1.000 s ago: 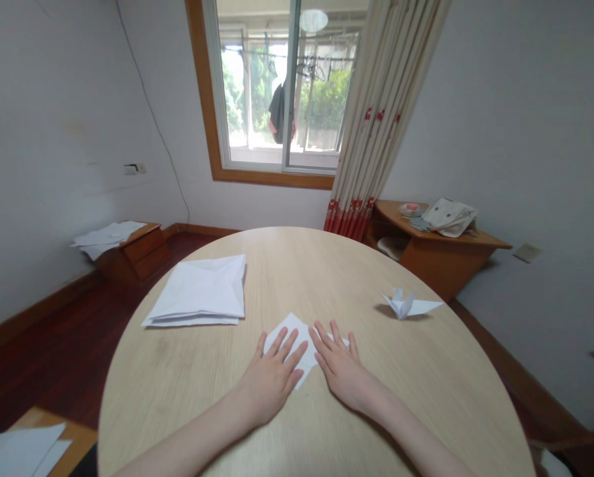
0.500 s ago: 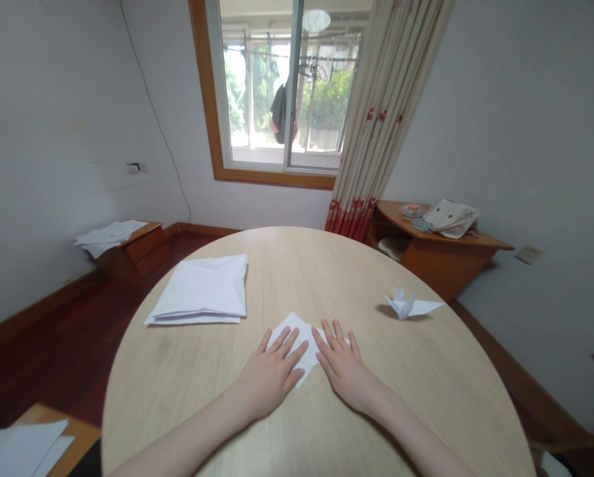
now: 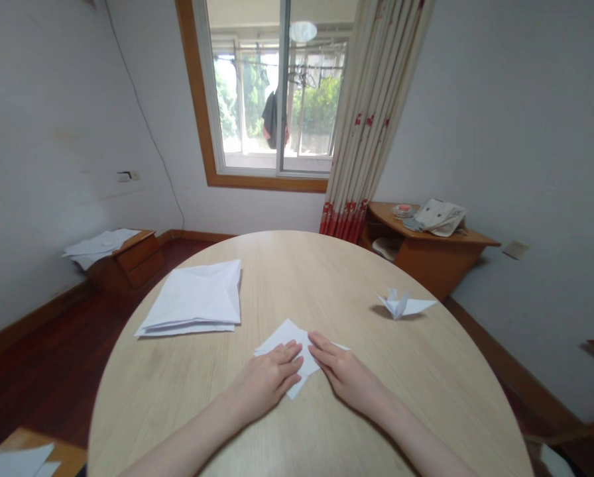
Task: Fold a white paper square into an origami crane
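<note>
A small piece of folded white paper (image 3: 288, 332) lies on the round wooden table (image 3: 297, 440) in front of me, its corners showing around my hands. My left hand (image 3: 272, 376) rests flat over its left part, fingers stretched out and pointing right. On the right part lies my right hand (image 3: 344, 372), fingers extended toward the upper left. A narrow strip of paper shows between the two sets of fingertips. Neither hand grips anything; the paper under the palms is hidden. To the right stands a folded white paper crane (image 3: 400, 307).
A stack of larger white sheets (image 3: 195, 295) lies at the table's left. Beyond the table are a small cabinet (image 3: 138, 252) with papers, a corner desk (image 3: 431, 255) with a cloth bag (image 3: 441, 217), a curtain (image 3: 361, 119) and a window. More sheets (image 3: 16, 460) lie at lower left.
The fingers of both hands have drawn closer together from a wider spread, still resting on the folded paper. The view has shifted slightly, moving the scenery left.
</note>
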Available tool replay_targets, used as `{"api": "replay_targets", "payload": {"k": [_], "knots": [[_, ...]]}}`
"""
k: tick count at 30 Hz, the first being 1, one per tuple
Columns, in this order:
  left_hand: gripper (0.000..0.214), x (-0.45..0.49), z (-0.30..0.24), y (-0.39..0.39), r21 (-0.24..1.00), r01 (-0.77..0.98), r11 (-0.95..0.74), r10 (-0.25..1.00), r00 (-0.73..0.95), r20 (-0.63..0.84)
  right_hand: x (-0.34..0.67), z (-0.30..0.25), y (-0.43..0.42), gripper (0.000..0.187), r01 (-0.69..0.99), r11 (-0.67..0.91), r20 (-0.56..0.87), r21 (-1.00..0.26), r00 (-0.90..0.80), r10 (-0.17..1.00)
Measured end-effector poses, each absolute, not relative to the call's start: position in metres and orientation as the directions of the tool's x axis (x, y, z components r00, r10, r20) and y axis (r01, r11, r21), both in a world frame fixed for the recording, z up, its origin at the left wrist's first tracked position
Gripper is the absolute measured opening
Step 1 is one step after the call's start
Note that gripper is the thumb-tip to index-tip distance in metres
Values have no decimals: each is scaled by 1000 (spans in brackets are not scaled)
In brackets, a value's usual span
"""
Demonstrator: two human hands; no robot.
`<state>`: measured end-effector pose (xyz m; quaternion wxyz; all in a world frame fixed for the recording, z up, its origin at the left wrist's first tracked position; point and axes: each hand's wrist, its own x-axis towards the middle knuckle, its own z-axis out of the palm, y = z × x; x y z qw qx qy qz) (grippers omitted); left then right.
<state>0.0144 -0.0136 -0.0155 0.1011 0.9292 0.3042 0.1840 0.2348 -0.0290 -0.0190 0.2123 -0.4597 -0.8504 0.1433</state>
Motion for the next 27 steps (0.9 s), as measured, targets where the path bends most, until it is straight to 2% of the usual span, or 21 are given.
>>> {"api": "replay_targets", "payload": {"k": [8,14,21,27], "knots": [[18,13,-13,-14,334,572,-749,661,676,325,230,-2,-37,30,732,491,162,-472,-476,864],[18,13,-16,-11,312,577,-755,655,656,374,227,3,-37,14,738,494,199,-460,-457,867],[17,15,-7,-12,323,552,-769,639,667,382,224,2,-35,25,702,545,295,-458,-459,838],[13,19,-4,-16,372,570,-732,680,639,358,221,0,-36,22,670,568,338,-477,-457,823]]}}
